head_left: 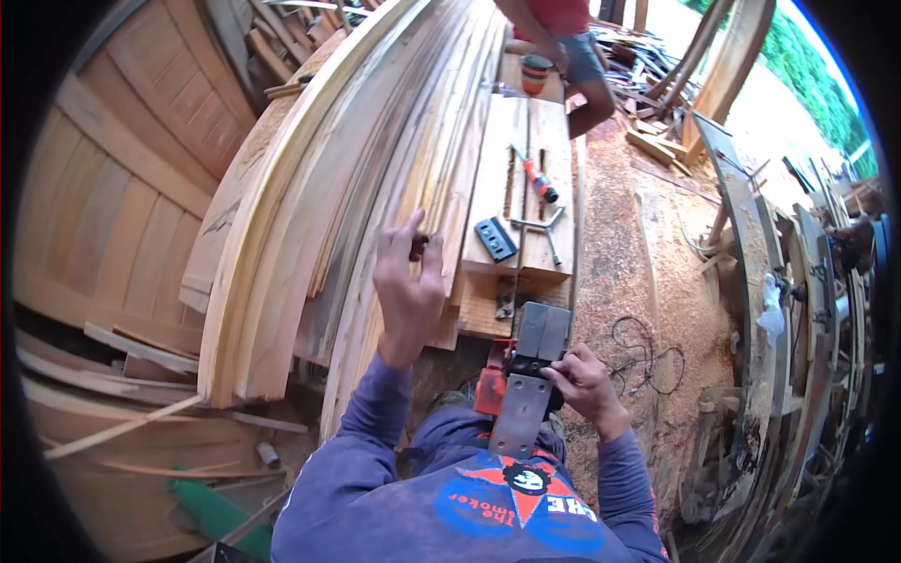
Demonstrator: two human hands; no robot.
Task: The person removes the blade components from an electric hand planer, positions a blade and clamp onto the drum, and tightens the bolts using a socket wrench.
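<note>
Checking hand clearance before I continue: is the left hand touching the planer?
Apart. The head view shows the left hand off to one side of the planer, with timber visible between them.

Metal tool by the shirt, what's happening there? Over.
Left hand raised away from the metal tool, grip unclear. Right hand touching the tool. Orange-handled tool lying on timber ahead; nothing visibly blocking the right hand.
</note>
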